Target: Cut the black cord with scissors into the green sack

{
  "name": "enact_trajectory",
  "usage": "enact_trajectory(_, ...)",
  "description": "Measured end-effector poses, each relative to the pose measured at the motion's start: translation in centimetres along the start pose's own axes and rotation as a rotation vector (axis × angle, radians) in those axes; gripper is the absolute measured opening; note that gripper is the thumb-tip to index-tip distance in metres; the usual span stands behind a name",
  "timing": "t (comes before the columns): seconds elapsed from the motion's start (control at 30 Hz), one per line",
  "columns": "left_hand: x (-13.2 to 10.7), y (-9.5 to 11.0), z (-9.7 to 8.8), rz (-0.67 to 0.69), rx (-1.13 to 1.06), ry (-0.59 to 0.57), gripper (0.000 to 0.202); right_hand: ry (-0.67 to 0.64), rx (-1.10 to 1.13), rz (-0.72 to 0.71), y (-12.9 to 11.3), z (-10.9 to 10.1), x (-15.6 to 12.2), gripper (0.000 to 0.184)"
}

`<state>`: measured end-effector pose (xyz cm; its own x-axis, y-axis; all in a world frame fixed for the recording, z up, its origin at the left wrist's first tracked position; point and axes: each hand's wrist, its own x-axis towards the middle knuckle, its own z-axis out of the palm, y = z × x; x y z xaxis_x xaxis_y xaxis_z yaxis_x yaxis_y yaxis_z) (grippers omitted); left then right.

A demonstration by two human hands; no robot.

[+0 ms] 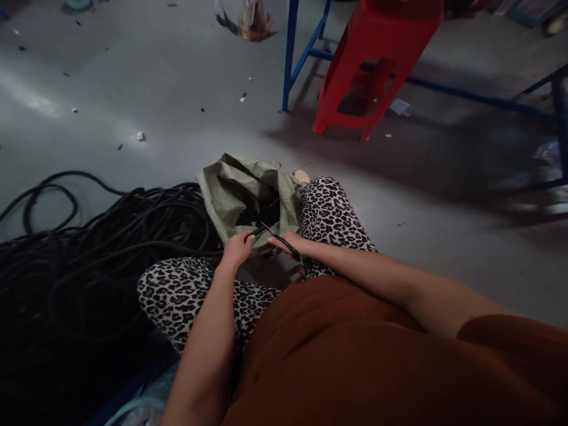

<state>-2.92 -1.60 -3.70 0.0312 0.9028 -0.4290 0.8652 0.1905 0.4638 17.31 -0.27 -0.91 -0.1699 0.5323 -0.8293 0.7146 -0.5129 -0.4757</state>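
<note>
We are seated low with our knees apart, and the pale green sack (212, 192) stands on the floor (168, 106) between them, its mouth crumpled open. Both our hands meet over the near rim of that sack. Our left hand (236, 251), at the rim's left part, has thumb and fingers pinched together on a thin black piece (254, 232), which reaches toward the middle of the mouth. Our right hand (294, 241), at the rim's right part, is closed round the black handles of the scissors (277, 238); their metal blades point over the mouth, close to the black piece. Whether the blades touch it, we cannot tell. Inside the sack we see dark contents (268, 214), too dim to make out singly.

Against the sack's left edge lies a large heap of black cable (133, 220), looped and tangled on the floor and running back past our left knee. We cannot tell whether the black piece joins it. We wear leopard-print trousers (177, 290) and a rust-brown top (337, 355). Beyond the sack's far right edge, a red stool (328, 100) stands on the floor beside a blue metal frame (290, 53). Small scraps (141, 136) dot the floor beyond the sack's far rim.
</note>
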Motion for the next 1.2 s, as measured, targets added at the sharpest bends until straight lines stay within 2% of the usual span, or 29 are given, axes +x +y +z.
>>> enact_trajectory(0.13, 0.08, -0.34, 0.25, 0.019, -0.011, 0.013, 0.036, -0.001, 0.045, -0.006, 0.34, 0.13, 0.45, 0.057)
enact_trajectory(0.3, 0.08, -0.42, 0.35, -0.002, -0.017, 0.041, 0.035, -0.007, 0.247, 0.001, 0.72, 0.10, 0.84, 0.058)
enact_trajectory(0.47, 0.08, -0.37, 0.27, -0.012, -0.045, 0.075, 0.035, -0.098, 0.341, 0.023, 0.42, 0.03, 0.21, 0.057)
enact_trajectory(0.67, 0.07, -0.26, 0.24, -0.023, -0.091, 0.101, 0.039, -0.170, 0.360, 0.015, 0.46, 0.46, 0.28, 0.054)
enact_trajectory(1.2, 0.17, -0.31, 0.41, 0.039, -0.133, 0.076, 0.034, -0.142, 0.299, -0.003, 0.77, 0.55, 0.93, 0.049)
